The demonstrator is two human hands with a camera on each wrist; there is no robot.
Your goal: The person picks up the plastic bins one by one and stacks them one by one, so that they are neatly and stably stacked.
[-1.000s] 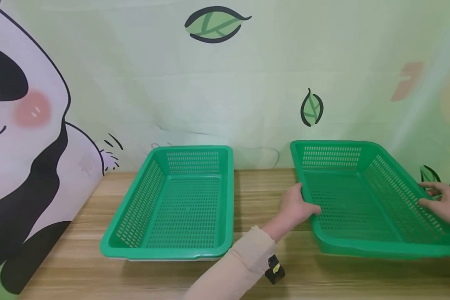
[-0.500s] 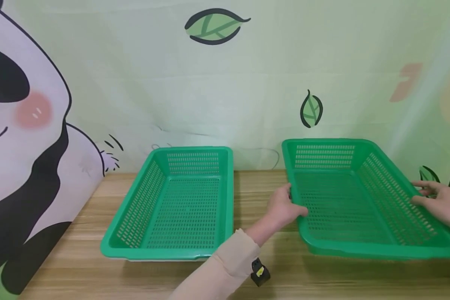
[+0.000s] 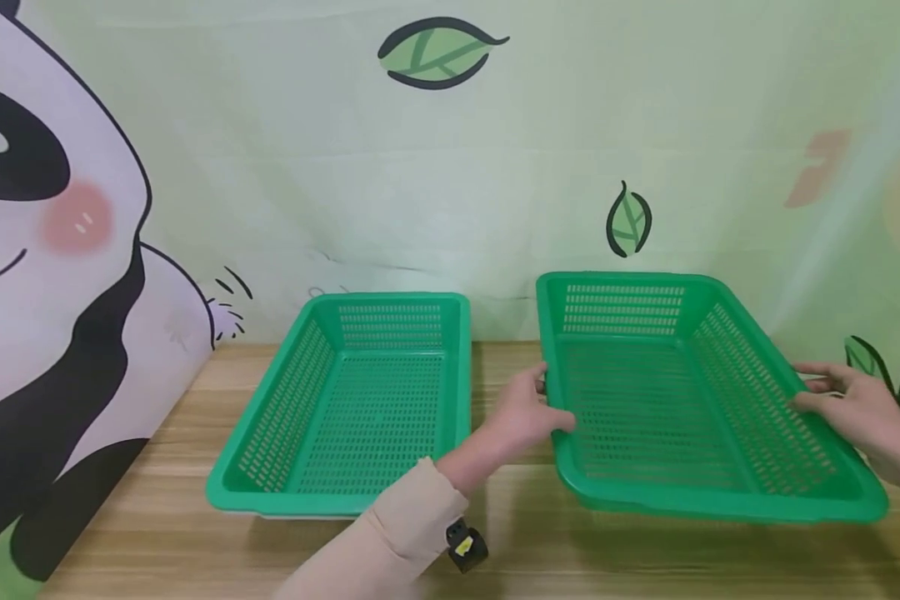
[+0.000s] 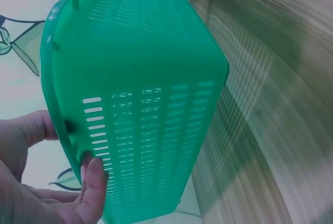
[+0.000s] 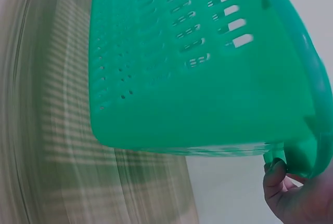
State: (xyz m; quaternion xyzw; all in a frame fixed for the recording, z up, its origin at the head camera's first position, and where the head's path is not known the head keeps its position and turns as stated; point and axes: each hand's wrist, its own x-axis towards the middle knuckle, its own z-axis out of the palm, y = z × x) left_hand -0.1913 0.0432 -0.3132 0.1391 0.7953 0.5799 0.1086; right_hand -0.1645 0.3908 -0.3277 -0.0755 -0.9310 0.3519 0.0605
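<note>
A green perforated plastic basket (image 3: pixel 645 408) is held off the table at the right by both hands. My left hand (image 3: pixel 521 408) grips its left rim, thumb over the top and fingers against the outer side, as the left wrist view shows with the basket's slotted wall (image 4: pixel 140 130). On the opposite rim my right hand (image 3: pixel 851 408) holds on; the right wrist view shows fingers (image 5: pixel 276 177) curled at the rim near a corner. The basket seems empty. A second green basket (image 3: pixel 337 504) of the same kind rests on the table at left.
Both baskets are over a wood-grain table (image 3: pixel 157 533). Behind it hangs a cloth backdrop (image 3: pixel 540 108) printed with a panda and leaves. A small black device (image 3: pixel 467 546) is at the left sleeve (image 3: pixel 390 529). A pale strip shows under the left basket's front rim.
Both hands have carried the right basket leftward, nearer to the left basket. Their grip on it looks the same. The left basket has stayed in place, and the head view has shifted slightly.
</note>
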